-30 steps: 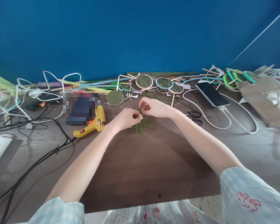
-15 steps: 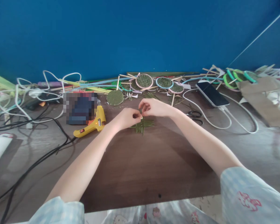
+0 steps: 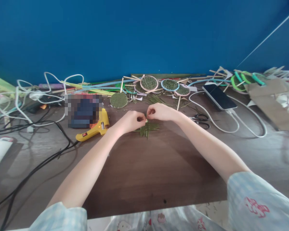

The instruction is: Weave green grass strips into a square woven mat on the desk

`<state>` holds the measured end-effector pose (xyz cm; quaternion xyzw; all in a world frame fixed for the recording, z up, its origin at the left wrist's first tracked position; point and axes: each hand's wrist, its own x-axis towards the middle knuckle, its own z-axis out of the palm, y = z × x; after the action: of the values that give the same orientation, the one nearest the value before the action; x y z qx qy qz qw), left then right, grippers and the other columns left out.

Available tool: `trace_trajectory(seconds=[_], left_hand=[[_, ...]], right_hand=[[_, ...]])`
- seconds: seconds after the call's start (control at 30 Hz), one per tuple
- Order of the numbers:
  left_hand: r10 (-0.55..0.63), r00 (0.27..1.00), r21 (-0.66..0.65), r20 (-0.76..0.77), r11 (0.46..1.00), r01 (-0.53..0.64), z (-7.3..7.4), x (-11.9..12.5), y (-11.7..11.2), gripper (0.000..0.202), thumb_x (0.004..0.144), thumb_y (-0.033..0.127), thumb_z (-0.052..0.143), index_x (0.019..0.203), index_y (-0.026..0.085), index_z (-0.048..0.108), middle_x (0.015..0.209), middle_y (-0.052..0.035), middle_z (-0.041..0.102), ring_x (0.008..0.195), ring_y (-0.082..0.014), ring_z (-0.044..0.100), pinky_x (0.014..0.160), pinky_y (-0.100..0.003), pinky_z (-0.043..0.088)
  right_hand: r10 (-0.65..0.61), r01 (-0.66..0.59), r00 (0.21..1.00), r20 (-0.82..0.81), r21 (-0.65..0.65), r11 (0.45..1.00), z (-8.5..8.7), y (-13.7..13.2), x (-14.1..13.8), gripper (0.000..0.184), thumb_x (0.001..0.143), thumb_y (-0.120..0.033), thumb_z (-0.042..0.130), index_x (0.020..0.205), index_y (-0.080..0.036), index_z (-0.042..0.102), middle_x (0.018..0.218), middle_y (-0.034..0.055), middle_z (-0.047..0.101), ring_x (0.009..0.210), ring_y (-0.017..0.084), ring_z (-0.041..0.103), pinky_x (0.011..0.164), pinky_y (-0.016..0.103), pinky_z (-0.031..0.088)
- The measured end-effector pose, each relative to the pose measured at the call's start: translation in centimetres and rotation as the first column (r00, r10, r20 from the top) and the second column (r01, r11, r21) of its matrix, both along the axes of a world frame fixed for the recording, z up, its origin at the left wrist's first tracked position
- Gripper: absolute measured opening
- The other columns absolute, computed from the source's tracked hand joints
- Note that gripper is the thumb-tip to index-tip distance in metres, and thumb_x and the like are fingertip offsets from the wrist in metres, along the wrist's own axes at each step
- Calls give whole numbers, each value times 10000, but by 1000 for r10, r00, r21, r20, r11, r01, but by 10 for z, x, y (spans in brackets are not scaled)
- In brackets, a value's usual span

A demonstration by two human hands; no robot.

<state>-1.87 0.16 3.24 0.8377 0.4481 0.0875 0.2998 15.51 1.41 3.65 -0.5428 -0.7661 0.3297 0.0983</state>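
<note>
A small mat of woven green leaf strips [image 3: 148, 128] lies on the brown table [image 3: 146, 173] in front of me. My left hand [image 3: 131, 121] pinches its upper left edge with closed fingers. My right hand [image 3: 160, 111] is closed just above the mat, fingertips meeting the left hand's at the strips. Which strip each hand grips is too small to tell.
A yellow glue gun [image 3: 93, 130] lies left of my hands, beside a blurred dark box [image 3: 82, 110]. Round woven discs in coloured hoops [image 3: 149, 83] and sticks line the back. Scissors [image 3: 201, 120], a phone [image 3: 218, 96] on a white cable, and tangled cords [image 3: 33, 106] lie around.
My right hand has dropped slightly and come closer to the left hand at the mat's top edge. The left hand and the mat have stayed in place.
</note>
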Motion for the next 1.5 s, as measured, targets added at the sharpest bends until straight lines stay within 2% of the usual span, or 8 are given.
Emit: trace_trajectory(seconds=[0.2, 0.43, 0.53, 0.7, 0.93, 1.13, 1.33, 1.5], left_hand=[[0, 1000, -10, -7, 1000, 0, -1, -1, 1, 218, 733, 269, 494, 778, 183, 689, 755, 0, 687, 631, -114, 550, 611, -229, 363], [2, 1000, -5, -8, 1000, -2, 1, 0, -1, 213, 730, 250, 498, 775, 180, 694, 701, 7, 671, 529, -82, 461, 565, -220, 343], [4, 1000, -2, -16, 1000, -4, 2, 1, -1, 212, 729, 246, 495, 766, 176, 691, 667, 11, 657, 518, -79, 448, 561, -218, 342], [5, 1000, -11, -13, 1000, -5, 2, 1, -1, 218, 740, 261, 485, 778, 180, 684, 740, 4, 676, 618, -108, 537, 608, -227, 364], [-16, 1000, 1, -2, 1000, 16, 1, -1, 0, 219, 753, 291, 462, 776, 172, 644, 737, 3, 650, 661, -132, 549, 626, -236, 371], [-24, 999, -17, 31, 1000, 24, 1, -1, 1, 227, 765, 307, 443, 812, 178, 623, 777, 5, 645, 705, -144, 561, 657, -240, 380], [-27, 1000, -16, 13, 999, 28, 3, -2, 1, 291, 812, 356, 381, 820, 178, 610, 772, 0, 633, 692, -150, 547, 649, -249, 383], [-23, 999, -73, 35, 997, 25, 5, -2, 2, 368, 844, 391, 303, 867, 189, 609, 889, -16, 654, 831, -177, 574, 776, -282, 405]], right_hand=[[-38, 37, 999, 7, 38, 999, -3, -1, -3, 74, 676, -163, 581, 728, -152, 632, 712, 22, 642, 632, 105, 540, 591, 216, 381], [-160, 154, 981, 113, 59, 986, -12, 0, -7, 154, 683, -324, 615, 721, -178, 649, 767, 46, 666, 686, 144, 563, 566, 237, 367], [-167, 162, 980, 108, 54, 985, -13, 0, -8, 115, 666, -262, 610, 730, -179, 657, 752, 35, 665, 667, 132, 561, 551, 225, 360], [-80, 79, 997, -21, -19, 997, -3, 1, -2, 81, 638, -172, 582, 691, -153, 641, 677, 12, 633, 630, 106, 531, 566, 211, 369], [197, -213, 971, -134, -113, 970, 10, 2, 12, 90, 617, -218, 600, 696, -173, 602, 652, -16, 599, 583, 97, 500, 560, 233, 358], [172, -186, 975, -139, -96, 978, 4, 3, 12, 97, 603, -176, 576, 699, -173, 574, 618, -12, 602, 557, 104, 528, 551, 230, 375], [201, -208, 976, -84, -88, 974, 14, 1, 14, 74, 615, -194, 592, 685, -175, 574, 671, 3, 641, 627, 128, 567, 591, 244, 386], [277, -280, 957, -85, -23, 960, 19, -2, 13, 43, 629, -187, 597, 669, -175, 592, 677, -11, 608, 657, 123, 541, 621, 247, 374]])
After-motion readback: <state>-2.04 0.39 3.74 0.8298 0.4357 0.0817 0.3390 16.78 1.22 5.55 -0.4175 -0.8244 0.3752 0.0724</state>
